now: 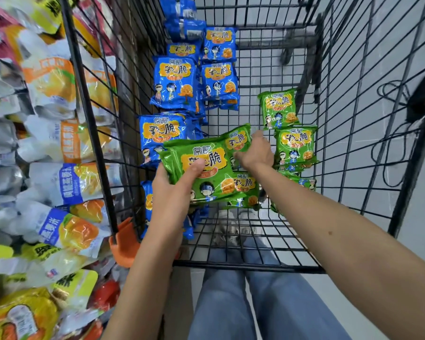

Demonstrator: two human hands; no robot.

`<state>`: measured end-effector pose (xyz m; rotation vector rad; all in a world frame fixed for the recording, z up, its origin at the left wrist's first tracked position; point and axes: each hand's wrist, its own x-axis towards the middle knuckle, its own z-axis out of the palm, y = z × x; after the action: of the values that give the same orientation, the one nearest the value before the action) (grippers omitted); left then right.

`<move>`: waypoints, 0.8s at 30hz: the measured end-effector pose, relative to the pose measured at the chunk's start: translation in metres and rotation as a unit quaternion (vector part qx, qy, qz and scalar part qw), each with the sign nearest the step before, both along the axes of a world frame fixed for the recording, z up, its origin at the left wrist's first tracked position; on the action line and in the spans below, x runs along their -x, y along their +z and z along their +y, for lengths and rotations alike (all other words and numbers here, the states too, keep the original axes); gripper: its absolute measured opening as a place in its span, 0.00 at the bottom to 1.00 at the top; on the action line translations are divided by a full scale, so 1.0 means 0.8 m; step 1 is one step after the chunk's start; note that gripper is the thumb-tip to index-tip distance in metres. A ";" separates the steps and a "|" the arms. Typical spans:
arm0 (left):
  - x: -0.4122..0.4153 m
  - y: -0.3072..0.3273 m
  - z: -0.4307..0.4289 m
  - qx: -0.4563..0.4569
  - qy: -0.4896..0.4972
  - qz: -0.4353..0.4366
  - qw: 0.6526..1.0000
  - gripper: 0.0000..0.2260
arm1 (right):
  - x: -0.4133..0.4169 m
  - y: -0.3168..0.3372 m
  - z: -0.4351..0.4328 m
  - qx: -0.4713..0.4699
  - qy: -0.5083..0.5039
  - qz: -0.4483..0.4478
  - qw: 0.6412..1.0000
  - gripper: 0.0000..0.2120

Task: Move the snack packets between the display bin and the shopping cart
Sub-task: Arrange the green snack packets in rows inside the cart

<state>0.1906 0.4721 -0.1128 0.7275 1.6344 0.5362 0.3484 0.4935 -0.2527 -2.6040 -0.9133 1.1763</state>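
My left hand (pixel 174 192) grips a stack of green snack packets (pixel 201 168) over the black wire shopping cart (pixel 255 263), thumb on the top packet's front. My right hand (pixel 255 153) holds another green packet (pixel 238 139) at the stack's far right corner. More green packets lie in the cart on the right, one (pixel 277 109) farther back and one (pixel 296 146) nearer. Several blue packets (pixel 174 82) lie in a row along the cart's left side.
The display bin (pixel 49 148) of white, orange and yellow snack bags fills the left, behind the cart's left wall. An orange corner guard (pixel 124 241) sits on the cart's near left corner. Grey floor and a black cable (pixel 400 94) lie to the right.
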 end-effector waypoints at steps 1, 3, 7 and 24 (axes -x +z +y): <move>0.000 0.001 0.000 0.000 0.003 -0.002 1.000 0.17 | 0.000 0.007 -0.001 -0.020 -0.028 0.017 0.999 0.27; -0.002 0.001 -0.002 -0.007 0.005 -0.006 1.000 0.16 | -0.001 0.029 -0.007 -0.063 -0.083 0.060 0.993 0.28; -0.013 0.002 -0.003 -0.015 -0.016 0.009 1.000 0.27 | -0.022 0.088 -0.034 -0.139 -0.188 0.202 0.951 0.44; -0.075 0.001 -0.012 0.067 -0.136 -0.014 0.988 0.54 | -0.020 0.157 -0.078 -0.133 -0.175 0.371 0.902 0.09</move>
<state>0.2504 0.4626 -0.1120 0.8220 1.4982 0.2369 0.3646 0.4311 -0.1272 -1.7513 -0.3809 1.6018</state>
